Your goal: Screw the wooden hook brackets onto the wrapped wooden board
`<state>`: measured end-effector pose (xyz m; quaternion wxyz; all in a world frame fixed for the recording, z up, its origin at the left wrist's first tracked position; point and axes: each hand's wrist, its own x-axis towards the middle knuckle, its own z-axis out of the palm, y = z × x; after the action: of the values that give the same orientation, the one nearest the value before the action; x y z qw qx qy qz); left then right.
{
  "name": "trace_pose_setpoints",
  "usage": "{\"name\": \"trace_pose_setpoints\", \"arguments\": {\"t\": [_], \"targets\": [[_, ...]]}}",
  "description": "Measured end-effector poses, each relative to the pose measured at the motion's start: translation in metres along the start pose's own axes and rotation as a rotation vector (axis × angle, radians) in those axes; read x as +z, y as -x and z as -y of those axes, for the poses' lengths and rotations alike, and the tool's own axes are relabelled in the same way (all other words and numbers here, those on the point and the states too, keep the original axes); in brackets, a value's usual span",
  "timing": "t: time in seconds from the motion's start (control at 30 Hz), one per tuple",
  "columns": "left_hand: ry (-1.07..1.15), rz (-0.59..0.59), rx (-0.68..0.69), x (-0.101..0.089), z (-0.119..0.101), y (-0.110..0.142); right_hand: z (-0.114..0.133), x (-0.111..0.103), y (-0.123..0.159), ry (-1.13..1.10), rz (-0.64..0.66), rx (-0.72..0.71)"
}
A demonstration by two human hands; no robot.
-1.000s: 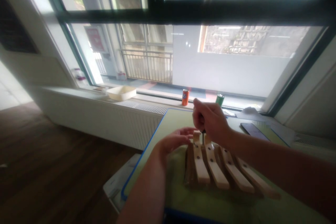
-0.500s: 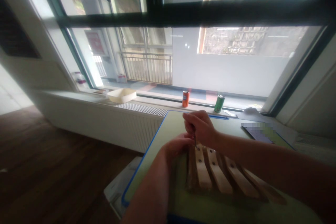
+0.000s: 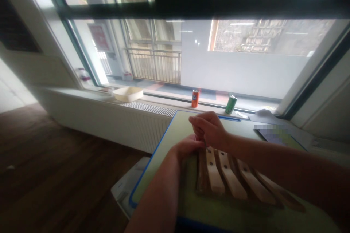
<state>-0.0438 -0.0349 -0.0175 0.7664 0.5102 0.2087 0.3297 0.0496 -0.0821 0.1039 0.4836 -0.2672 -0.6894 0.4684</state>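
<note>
My right hand [image 3: 209, 128] is closed in a fist around a thin tool whose dark metal shaft [image 3: 207, 145] points down at a hole in the leftmost pale wooden slat [image 3: 215, 178]. Below it, my left hand [image 3: 189, 145] is bent in at the far left corner of the brown wooden base [image 3: 201, 174]. Its fingertips meet near the shaft, and what they grip is hidden. Several pale slats with dark round holes, among them a middle slat [image 3: 232, 180], lie side by side on the base. My right forearm covers part of the slats on the right.
The pale green table [image 3: 161, 174] has a blue edge. Beyond it, an orange can [image 3: 195, 99], a green can [image 3: 231, 104] and a cream basin [image 3: 128, 94] stand on the window sill. A dark flat item [image 3: 269, 133] lies at the table's right. A radiator [image 3: 139, 131] runs below the sill.
The view has tilted slightly, so everything sits a little higher and further right. Both hands keep nearly the same place over the leftmost slat, with the tool shaft showing a bit more clearly.
</note>
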Motion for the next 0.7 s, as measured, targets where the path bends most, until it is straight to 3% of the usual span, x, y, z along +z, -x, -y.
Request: {"name": "trace_pose_setpoints", "arguments": {"t": [0.27,0.4,0.53,0.7], "targets": [[-0.024,0.011,-0.003,-0.002,0.0,-0.001,-0.003,-0.004,0.002,0.13,0.018,0.023],[-0.058,0.012,-0.045,-0.002,-0.002,0.0,-0.004,-0.007,-0.001,-0.019,-0.032,0.063],[-0.071,0.027,-0.048,0.004,-0.005,0.002,-0.005,-0.011,-0.006,-0.219,-0.175,0.14],[-0.107,0.022,-0.047,0.01,-0.01,0.005,-0.006,-0.018,-0.005,-0.245,-0.237,0.154]]}}
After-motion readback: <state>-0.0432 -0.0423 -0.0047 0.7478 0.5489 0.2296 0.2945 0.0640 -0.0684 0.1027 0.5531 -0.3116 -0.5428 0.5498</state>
